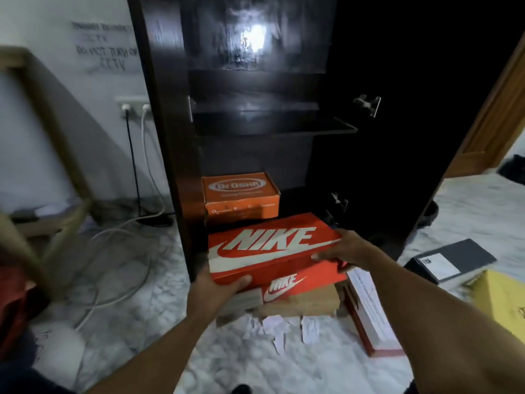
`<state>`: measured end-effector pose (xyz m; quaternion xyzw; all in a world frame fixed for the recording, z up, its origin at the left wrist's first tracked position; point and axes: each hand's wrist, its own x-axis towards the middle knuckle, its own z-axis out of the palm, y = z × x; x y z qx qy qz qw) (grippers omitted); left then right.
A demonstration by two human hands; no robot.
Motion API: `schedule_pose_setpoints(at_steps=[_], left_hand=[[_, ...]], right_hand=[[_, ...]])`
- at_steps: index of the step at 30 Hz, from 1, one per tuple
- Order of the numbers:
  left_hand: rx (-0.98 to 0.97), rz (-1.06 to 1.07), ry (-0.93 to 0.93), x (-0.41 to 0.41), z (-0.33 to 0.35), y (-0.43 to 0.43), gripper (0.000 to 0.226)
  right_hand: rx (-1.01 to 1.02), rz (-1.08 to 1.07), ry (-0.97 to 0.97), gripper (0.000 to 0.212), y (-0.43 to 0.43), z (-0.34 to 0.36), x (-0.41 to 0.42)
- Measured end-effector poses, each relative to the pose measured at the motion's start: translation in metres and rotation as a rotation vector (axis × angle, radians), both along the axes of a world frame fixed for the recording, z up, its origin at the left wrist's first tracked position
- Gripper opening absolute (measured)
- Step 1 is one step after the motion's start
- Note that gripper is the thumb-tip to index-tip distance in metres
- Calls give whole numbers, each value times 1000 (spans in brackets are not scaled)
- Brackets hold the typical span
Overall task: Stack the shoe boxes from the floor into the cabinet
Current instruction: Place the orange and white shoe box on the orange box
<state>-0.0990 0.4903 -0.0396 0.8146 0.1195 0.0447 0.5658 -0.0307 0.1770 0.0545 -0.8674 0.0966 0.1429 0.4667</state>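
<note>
I hold an orange Nike shoe box (272, 248) in front of the open dark cabinet (170, 137). My left hand (218, 285) grips its near left corner, thumb on the front face. My right hand (343, 251) grips its right end. Under it on the floor lies a second orange Nike box (298, 282) on top of a brown box (306, 302). An orange box (240, 194) with a white oval logo sits on the cabinet's bottom level at the left. The shelf (272, 125) above it is bare.
A red-edged box with a white label (369, 311) lies on the floor at the right, then a black box (449, 260) and a yellow box (502, 300). Paper scraps (284, 331) litter the marble floor. Cables (113, 251) and a wooden frame (37, 177) stand left. The cabinet door (397, 137) hangs open right.
</note>
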Motion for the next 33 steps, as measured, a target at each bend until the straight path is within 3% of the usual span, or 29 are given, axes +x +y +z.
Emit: schedule_pose_setpoints(at_steps=[8, 11, 13, 16, 23, 30, 33], left_hand=[[-95, 88, -6, 142, 18, -31, 100], [-29, 161, 10, 193, 22, -29, 84], [49, 191, 10, 226, 27, -21, 84], [97, 285, -16, 272, 28, -3, 95], [92, 493, -88, 321, -16, -5, 104], [-45, 678, -287, 356, -29, -21, 71], [-17, 770, -323, 374, -34, -32, 70]], right_hand=[[121, -94, -168, 49, -20, -16, 120], [239, -170, -247, 46, -10, -44, 157], [332, -208, -269, 56, 1, -57, 186], [360, -236, -315, 86, 23, -76, 236], [291, -315, -476, 105, 66, -115, 301], [263, -447, -645, 101, 104, -126, 339], [251, -438, -657, 101, 113, -134, 354]])
